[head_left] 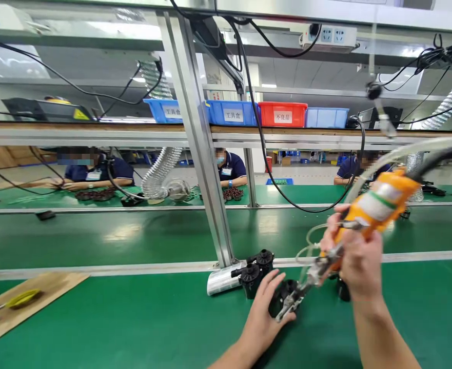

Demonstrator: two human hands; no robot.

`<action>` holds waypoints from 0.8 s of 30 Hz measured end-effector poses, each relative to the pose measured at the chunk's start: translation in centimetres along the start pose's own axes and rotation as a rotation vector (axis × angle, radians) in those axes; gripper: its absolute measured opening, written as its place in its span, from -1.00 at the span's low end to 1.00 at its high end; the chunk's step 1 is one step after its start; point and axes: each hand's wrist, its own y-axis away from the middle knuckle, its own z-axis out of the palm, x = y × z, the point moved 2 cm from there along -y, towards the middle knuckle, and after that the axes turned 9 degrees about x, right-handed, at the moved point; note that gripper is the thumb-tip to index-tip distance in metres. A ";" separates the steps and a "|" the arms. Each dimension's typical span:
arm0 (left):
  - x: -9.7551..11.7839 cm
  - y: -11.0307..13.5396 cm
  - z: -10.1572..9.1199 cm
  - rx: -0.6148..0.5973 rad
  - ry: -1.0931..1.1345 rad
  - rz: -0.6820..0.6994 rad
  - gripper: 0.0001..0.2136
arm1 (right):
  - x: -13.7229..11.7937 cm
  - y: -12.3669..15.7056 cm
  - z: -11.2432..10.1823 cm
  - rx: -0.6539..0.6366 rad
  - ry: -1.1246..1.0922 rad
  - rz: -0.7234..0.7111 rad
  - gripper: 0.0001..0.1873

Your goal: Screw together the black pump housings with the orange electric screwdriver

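My right hand is wrapped round an orange glue dispensing gun, a cartridge with a metal valve and a hose at its back. The gun tilts down to the left, slightly blurred, and its metal nozzle reaches a black round pump-like part on the green bench. My left hand curves round that part, fingers behind and thumb in front; the nozzle hides some of it. Just behind stand two similar black parts with side spouts, the nearer one close to my left fingertips.
A silvery roll lies at the foot of a metal post. Cardboard with a yellow roll lies at left. Another black part stands behind my right wrist. Cables hang ahead; several co-workers sit across the bench.
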 end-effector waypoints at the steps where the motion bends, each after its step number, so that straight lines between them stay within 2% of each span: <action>1: 0.0 0.0 -0.3 0.077 -0.074 0.093 -0.34 | -1.0 -0.3 -0.8 0.014 -0.049 -0.029 -0.46; 3: 0.4 0.3 -0.8 0.205 -0.194 0.253 -0.40 | -2.6 -0.9 -2.2 0.044 -0.090 -0.078 -0.44; 4: 0.8 0.5 -1.0 0.231 -0.227 0.306 -0.44 | -3.1 -1.2 -2.8 0.064 -0.082 -0.094 -0.42; 6: 1.8 0.9 -1.1 0.169 -0.223 0.346 -0.58 | -3.6 -1.7 -3.7 0.106 -0.029 -0.093 -0.38; 8: 2.9 1.0 -0.8 -0.068 -0.159 0.354 -0.72 | -3.6 -2.3 -4.2 0.148 0.026 -0.068 -0.38; 11: 3.8 1.3 -0.3 -0.475 -0.086 0.364 -0.78 | -3.5 -2.9 -4.5 0.190 0.063 -0.068 -0.37; 13: 3.5 1.4 0.1 -0.578 -0.072 0.363 -0.80 | -3.5 -3.0 -4.5 0.197 0.074 -0.095 -0.37; 19: 0.8 2.3 1.1 -0.458 0.018 0.371 -0.90 | -3.5 -2.6 -4.5 0.168 0.038 -0.105 -0.35; 24: 0.8 1.7 0.7 -0.504 0.007 0.361 -0.90 | -2.9 -2.2 -4.6 0.084 -0.023 -0.103 -0.29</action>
